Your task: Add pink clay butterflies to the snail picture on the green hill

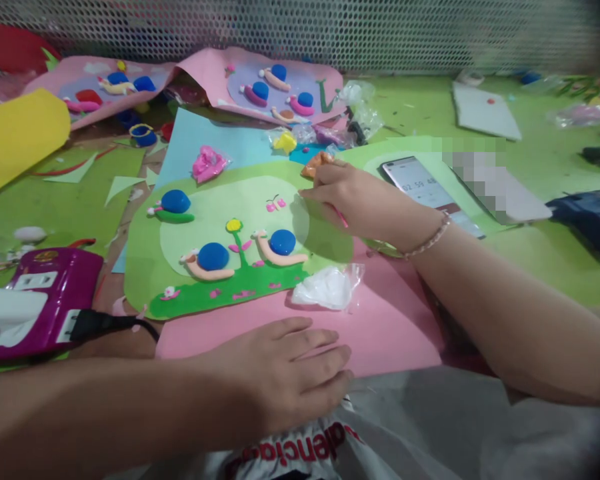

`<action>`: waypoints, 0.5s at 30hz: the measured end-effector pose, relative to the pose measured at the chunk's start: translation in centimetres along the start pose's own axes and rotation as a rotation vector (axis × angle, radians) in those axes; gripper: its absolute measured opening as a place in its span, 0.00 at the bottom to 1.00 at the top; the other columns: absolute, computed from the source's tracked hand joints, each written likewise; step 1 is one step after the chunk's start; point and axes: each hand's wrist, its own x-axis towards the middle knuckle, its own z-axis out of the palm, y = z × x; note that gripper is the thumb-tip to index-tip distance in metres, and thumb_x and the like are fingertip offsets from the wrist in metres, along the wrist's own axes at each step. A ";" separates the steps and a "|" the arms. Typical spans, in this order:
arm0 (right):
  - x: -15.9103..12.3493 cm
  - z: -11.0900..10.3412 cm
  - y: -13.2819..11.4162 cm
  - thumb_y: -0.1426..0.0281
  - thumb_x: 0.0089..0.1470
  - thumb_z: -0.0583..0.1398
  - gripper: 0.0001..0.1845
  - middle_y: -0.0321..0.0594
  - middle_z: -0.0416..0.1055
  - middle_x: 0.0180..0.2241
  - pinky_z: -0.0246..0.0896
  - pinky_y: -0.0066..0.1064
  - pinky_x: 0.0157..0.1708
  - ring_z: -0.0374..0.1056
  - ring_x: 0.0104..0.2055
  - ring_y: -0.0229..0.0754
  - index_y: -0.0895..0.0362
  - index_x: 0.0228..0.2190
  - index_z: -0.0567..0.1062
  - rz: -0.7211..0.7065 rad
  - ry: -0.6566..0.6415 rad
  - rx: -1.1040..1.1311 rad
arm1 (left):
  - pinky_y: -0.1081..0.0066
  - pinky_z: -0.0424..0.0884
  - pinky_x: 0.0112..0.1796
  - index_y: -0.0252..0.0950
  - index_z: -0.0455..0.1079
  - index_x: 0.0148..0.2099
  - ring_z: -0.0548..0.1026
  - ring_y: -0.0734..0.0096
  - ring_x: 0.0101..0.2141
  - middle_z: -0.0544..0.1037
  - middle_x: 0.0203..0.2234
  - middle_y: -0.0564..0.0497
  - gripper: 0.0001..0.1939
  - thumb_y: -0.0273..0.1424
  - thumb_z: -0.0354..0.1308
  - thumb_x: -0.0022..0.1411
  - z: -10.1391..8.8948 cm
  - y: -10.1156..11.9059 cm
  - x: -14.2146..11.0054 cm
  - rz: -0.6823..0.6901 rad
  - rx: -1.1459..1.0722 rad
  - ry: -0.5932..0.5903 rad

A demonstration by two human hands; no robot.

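Note:
My left hand (300,367) lies flat, fingers spread, on the pink sheet (395,333) by the table's near edge. My right hand (350,197) is closed over the right side of a green craft picture (145,247). A thin pink stick (341,217) pokes out from under its curled fingers. Right at its fingertips is a small bag of orange clay (317,165); whether they touch it is unclear. The picture carries blue-shelled clay snails (213,257), a yellow flower (234,227) and a pink butterfly (275,204). A bag of white clay (325,290) rests at its lower edge.
Bags of pink clay (209,164) and yellow clay (285,141) sit behind the picture. To the right are a phone (425,190) showing a timer and a dark glue gun (593,213). A purple power strip (55,287) stands left. Perforated metal (300,33) closes the back.

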 end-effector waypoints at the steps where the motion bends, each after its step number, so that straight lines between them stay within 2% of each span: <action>1: 0.0 -0.3 -0.3 0.82 0.52 0.49 0.14 0.45 0.63 0.29 0.58 0.37 0.40 0.60 0.33 0.41 0.61 0.23 0.71 0.033 -0.054 -0.038 | 0.58 0.53 0.56 0.33 0.64 0.57 0.61 0.59 0.56 0.67 0.57 0.47 0.19 0.28 0.41 0.68 0.1 0.0 0.0 -0.001 -0.001 0.004; 3: 0.0 -0.6 -0.9 0.82 0.53 0.50 0.14 0.46 0.64 0.30 0.57 0.35 0.40 0.60 0.34 0.41 0.61 0.24 0.72 0.045 -0.135 -0.096 | 0.58 0.53 0.55 0.33 0.64 0.57 0.62 0.59 0.55 0.67 0.57 0.47 0.19 0.28 0.41 0.68 0.1 0.1 0.0 -0.004 0.002 0.013; 6: -0.1 -0.5 -1.3 0.79 0.56 0.49 0.13 0.48 0.68 0.33 0.55 0.34 0.38 0.60 0.37 0.43 0.62 0.31 0.74 0.003 -0.182 -0.161 | 0.59 0.54 0.55 0.33 0.65 0.56 0.63 0.59 0.55 0.68 0.56 0.47 0.19 0.27 0.40 0.69 0.1 0.1 0.1 -0.006 0.008 0.030; 9: -0.1 -0.1 -1.2 0.78 0.56 0.50 0.13 0.48 0.69 0.34 0.53 0.33 0.37 0.60 0.37 0.42 0.64 0.38 0.74 0.000 -0.180 -0.198 | 0.59 0.55 0.55 0.34 0.67 0.55 0.63 0.60 0.54 0.69 0.55 0.48 0.18 0.27 0.40 0.69 0.0 0.1 0.2 -0.012 0.008 0.047; 15: 0.0 0.0 -1.6 0.79 0.55 0.51 0.13 0.48 0.67 0.34 0.51 0.33 0.37 0.58 0.38 0.43 0.64 0.37 0.73 0.009 -0.140 -0.189 | 0.59 0.55 0.55 0.34 0.67 0.54 0.63 0.60 0.54 0.70 0.54 0.49 0.19 0.26 0.39 0.69 0.0 0.1 0.2 -0.011 0.021 0.059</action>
